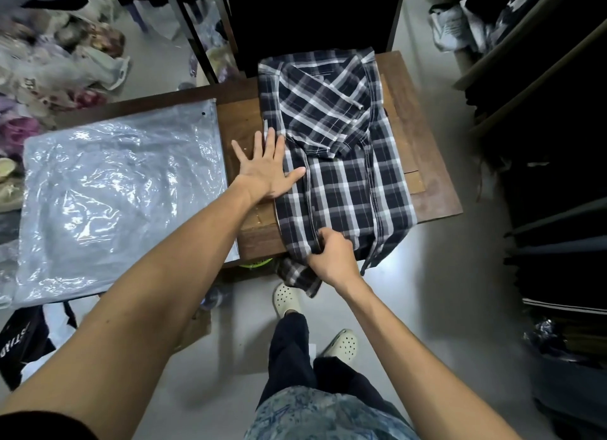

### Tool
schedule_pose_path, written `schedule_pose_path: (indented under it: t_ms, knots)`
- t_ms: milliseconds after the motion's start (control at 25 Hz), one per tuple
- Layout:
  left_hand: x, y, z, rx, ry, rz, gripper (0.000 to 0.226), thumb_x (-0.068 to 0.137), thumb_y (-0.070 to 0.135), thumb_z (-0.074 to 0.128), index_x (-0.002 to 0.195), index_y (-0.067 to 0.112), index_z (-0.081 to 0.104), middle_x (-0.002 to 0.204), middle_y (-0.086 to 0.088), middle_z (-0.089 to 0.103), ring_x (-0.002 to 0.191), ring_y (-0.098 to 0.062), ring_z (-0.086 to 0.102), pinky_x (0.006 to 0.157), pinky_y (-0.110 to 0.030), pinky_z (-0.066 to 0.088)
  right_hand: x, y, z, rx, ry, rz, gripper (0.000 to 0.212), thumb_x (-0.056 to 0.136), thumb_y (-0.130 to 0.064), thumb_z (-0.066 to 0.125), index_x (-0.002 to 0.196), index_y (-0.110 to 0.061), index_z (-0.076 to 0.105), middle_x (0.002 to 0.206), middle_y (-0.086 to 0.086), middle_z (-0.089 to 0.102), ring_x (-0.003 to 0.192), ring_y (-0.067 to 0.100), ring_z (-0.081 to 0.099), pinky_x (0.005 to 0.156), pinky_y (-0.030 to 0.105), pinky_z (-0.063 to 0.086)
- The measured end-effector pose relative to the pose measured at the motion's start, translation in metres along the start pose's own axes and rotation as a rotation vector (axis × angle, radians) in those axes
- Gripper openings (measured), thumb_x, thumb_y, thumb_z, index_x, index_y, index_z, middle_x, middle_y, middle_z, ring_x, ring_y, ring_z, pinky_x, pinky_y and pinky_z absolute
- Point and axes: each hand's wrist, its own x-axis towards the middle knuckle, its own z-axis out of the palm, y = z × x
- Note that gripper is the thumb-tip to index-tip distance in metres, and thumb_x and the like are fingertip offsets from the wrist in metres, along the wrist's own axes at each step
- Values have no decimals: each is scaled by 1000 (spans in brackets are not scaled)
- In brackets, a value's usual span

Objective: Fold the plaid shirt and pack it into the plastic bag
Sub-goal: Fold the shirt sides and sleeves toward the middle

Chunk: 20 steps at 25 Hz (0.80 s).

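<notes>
A navy-and-white plaid shirt (pixel 341 163) lies lengthwise on the brown wooden table (pixel 423 150), its sides and a sleeve folded in over the middle and its hem hanging off the near edge. My left hand (pixel 262 167) lies flat with fingers spread on the shirt's left edge, partly on the wood. My right hand (pixel 330 254) pinches the fabric at the hem by the table's front edge. A clear plastic bag (pixel 121 196) lies flat to the left of the shirt, apart from it.
Dark shelves with stacked clothes (pixel 558 177) stand close on the right. Piles of bagged garments (pixel 49 78) cover the floor at the back left. A black frame (pixel 312 16) rises behind the table. My feet in pale clogs (pixel 289 300) stand on the grey floor.
</notes>
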Motion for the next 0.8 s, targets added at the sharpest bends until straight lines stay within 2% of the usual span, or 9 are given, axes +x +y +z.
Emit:
schedule_pose_path:
  t_ms: [80, 200, 280, 360, 440, 520, 640, 720, 800]
  knots:
    - [3, -3, -2, 3, -11, -5, 99, 90, 83, 7, 161, 18, -15, 168, -5, -24, 155, -34, -21, 114, -76, -11, -7, 15, -3, 37, -56, 34, 22, 87, 6, 59, 85, -16, 64, 73, -8, 65, 65, 8, 60, 50, 10, 43]
    - [1, 0, -11, 93, 18, -21, 95, 94, 79, 11, 162, 15, -6, 171, -8, -14, 156, -37, -17, 114, -75, -10, -12, 33, -4, 232, -99, 68, 21, 88, 0, 48, 79, -13, 61, 62, -5, 58, 59, 14, 52, 57, 27, 44]
    - [-12, 10, -11, 173, 117, 18, 84, 102, 67, 21, 163, 9, 9, 172, -12, 2, 158, -37, -4, 119, -71, -4, -12, 37, -6, 348, -113, 63, 17, 91, -17, 54, 75, -10, 54, 63, 12, 48, 62, 24, 47, 61, 40, 42]
    - [-24, 24, 0, 108, 133, 95, 77, 106, 56, 26, 162, 5, 14, 171, -15, 8, 158, -33, 4, 125, -60, 3, -14, 38, -9, 416, -172, 55, 34, 91, -30, 71, 84, 3, 62, 74, 29, 61, 67, 33, 60, 65, 47, 51]
    - [-32, 32, 17, -40, 55, 96, 79, 107, 56, 23, 162, 5, 1, 171, -15, -8, 158, -32, -7, 126, -56, 1, -15, 44, -12, 404, -225, 53, 29, 90, -25, 81, 89, 3, 70, 78, 18, 75, 72, 23, 72, 70, 36, 59]
    - [-33, 33, 31, -157, 58, 72, 80, 106, 60, 18, 162, 10, -8, 170, -9, -20, 156, -28, -18, 124, -61, -4, -17, 53, -15, 390, -283, 80, 23, 92, -16, 79, 76, -5, 67, 57, 1, 69, 53, 10, 64, 51, 20, 50]
    - [-34, 31, 46, -190, 176, 73, 77, 103, 64, 11, 163, 18, -6, 171, -2, -17, 157, -23, -19, 120, -68, -8, -22, 78, -13, 326, -346, 121, 21, 94, -9, 76, 75, -7, 67, 52, -8, 65, 42, 4, 57, 40, 14, 39]
    - [-35, 29, 51, -183, 244, 79, 77, 102, 67, 9, 163, 22, -3, 172, -1, -13, 157, -22, -16, 121, -68, -7, -29, 96, -9, 299, -359, 141, 9, 92, -8, 78, 85, -10, 72, 62, -7, 72, 54, 3, 67, 47, 18, 52]
    - [-31, 27, 53, -154, 263, 72, 77, 101, 69, 7, 163, 25, -3, 172, -1, -12, 157, -22, -15, 121, -66, -9, -31, 114, -4, 235, -340, 148, 9, 89, -16, 83, 89, -9, 77, 75, 2, 78, 71, 17, 74, 72, 41, 65]
